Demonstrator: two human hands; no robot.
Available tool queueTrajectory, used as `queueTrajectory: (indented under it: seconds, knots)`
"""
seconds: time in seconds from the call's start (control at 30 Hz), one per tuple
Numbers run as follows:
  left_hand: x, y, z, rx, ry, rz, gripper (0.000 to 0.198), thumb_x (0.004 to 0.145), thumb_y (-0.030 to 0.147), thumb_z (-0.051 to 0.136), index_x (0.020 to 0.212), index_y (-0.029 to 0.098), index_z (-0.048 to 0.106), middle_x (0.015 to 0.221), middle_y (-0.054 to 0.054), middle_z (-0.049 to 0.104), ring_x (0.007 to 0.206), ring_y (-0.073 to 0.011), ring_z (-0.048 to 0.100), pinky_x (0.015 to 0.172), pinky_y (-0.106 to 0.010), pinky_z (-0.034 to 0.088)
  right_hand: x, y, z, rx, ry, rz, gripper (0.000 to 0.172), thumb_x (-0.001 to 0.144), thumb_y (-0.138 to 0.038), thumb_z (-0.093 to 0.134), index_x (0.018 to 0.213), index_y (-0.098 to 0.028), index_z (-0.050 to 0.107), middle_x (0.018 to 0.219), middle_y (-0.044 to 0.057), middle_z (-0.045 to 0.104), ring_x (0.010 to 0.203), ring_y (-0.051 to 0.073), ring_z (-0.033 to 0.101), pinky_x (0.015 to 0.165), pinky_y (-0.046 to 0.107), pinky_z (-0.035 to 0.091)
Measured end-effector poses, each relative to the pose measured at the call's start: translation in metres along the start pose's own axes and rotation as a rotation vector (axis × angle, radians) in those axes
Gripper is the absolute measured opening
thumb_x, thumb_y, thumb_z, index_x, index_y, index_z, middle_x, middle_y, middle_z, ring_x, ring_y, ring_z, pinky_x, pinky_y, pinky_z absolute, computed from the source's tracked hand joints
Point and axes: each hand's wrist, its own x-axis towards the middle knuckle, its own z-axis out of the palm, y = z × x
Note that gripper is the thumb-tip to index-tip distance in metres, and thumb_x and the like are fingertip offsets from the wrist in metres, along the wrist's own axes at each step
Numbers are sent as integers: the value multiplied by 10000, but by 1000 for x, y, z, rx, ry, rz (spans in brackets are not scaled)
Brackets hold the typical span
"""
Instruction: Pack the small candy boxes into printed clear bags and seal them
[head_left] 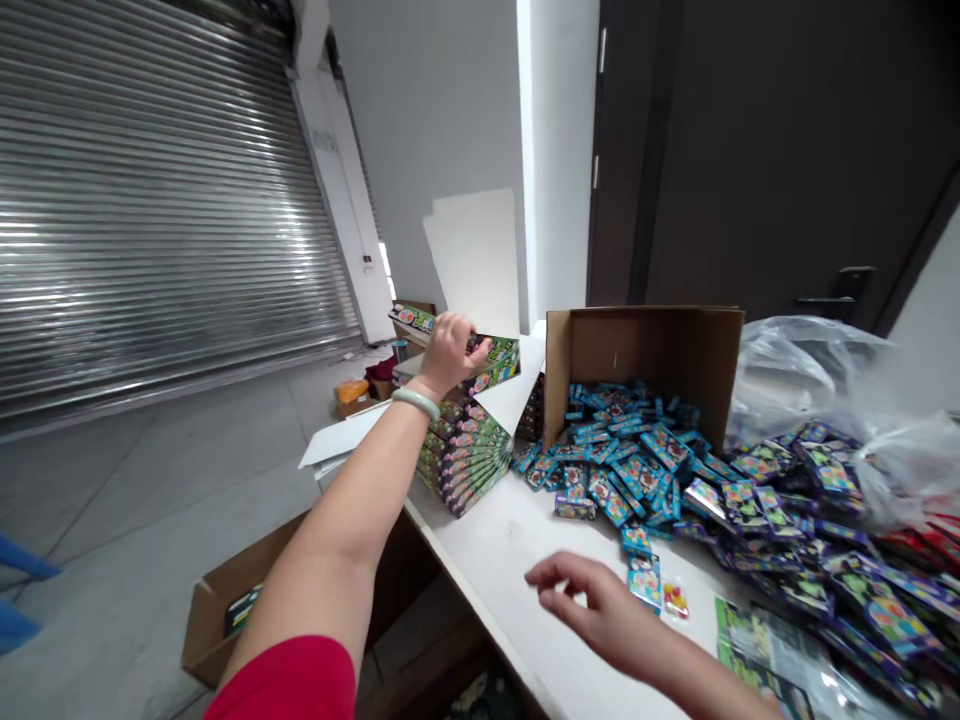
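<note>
My left hand (448,350) reaches far out and grips a long green printed box (480,352), holding it above a stack of like green boxes (465,455) at the table's far left corner. A pale bangle sits on that wrist. My right hand (592,605) hovers low over the white table (510,545), fingers loosely spread, holding nothing. Just beyond its fingertips lie a small blue packet (643,580) and a tiny clear bag with red and yellow bits (675,598).
A cardboard box on its side (645,345) spills several blue packets (622,460) across the table. More packets and a clear plastic bag (817,400) lie at the right. White card sheets (474,255) stand behind the stack. An open carton (225,610) sits on the floor left.
</note>
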Motion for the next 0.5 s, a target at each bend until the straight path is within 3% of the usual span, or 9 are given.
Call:
queueTrajectory:
  seconds: [0.07, 0.17, 0.23, 0.3, 0.4, 0.5]
  knots:
    - [14, -3, 2, -4, -25, 49, 197, 829, 344, 563, 806, 219, 412, 783, -45, 510, 838, -258, 528, 831, -425, 451, 36, -14, -19, -172, 142, -195, 284, 876, -278, 507, 1103, -163, 632, 1101, 111, 668, 1008, 217, 614, 854, 352, 499]
    - [25, -3, 0, 14, -60, 114, 180, 830, 331, 563, 827, 212, 428, 803, -53, 527, 843, -259, 531, 822, -419, 448, 109, -43, -45, -460, 300, -473, 440, 876, -218, 523, 1305, -123, 517, 1358, 145, 515, 1279, 238, 441, 1091, 390, 342]
    - [29, -2, -4, 19, -63, 145, 165, 834, 322, 553, 840, 209, 433, 803, -59, 534, 832, -257, 528, 800, -408, 450, 154, -56, -50, -620, 376, -439, 606, 861, -258, 577, 1417, -100, 400, 1498, 174, 341, 1396, 303, 269, 1135, 447, 264]
    - [33, -5, -12, 9, -60, 157, 152, 836, 314, 544, 841, 211, 432, 786, -57, 533, 803, -251, 517, 771, -397, 451, 186, -58, -46, -730, 379, -364, 654, 861, -315, 596, 1449, -140, 368, 1548, 162, 246, 1423, 347, 188, 1115, 487, 281]
    - [42, -16, -29, -3, -54, 119, 150, 822, 297, 553, 817, 221, 423, 755, -42, 516, 763, -237, 499, 737, -386, 441, 205, -43, -33, -831, 326, -273, 578, 868, -369, 594, 1399, -192, 451, 1510, 151, 334, 1401, 367, 238, 1044, 519, 352]
    - [52, -23, -42, -8, -53, 83, 174, 813, 290, 572, 794, 227, 410, 743, -31, 501, 749, -225, 494, 722, -375, 432, 205, -33, -29, -852, 425, -270, 576, 884, -391, 572, 1377, -115, 460, 1449, 196, 406, 1370, 345, 295, 1042, 496, 344]
